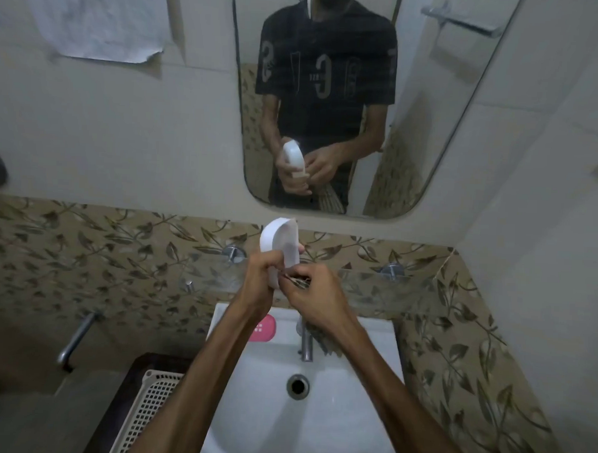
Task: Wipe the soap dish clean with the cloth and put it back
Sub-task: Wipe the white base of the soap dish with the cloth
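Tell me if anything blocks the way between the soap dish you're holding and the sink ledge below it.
Nothing visible blocks it. The left hand grips the white soap dish upright above the sink. On the ledge, the pink item lies left of the tap; bare ledge shows to the tap's right.

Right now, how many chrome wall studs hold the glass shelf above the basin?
2 visible: one chrome stud left of the white soap dish held up by the left hand, one chrome stud far right. Hands may hide another.
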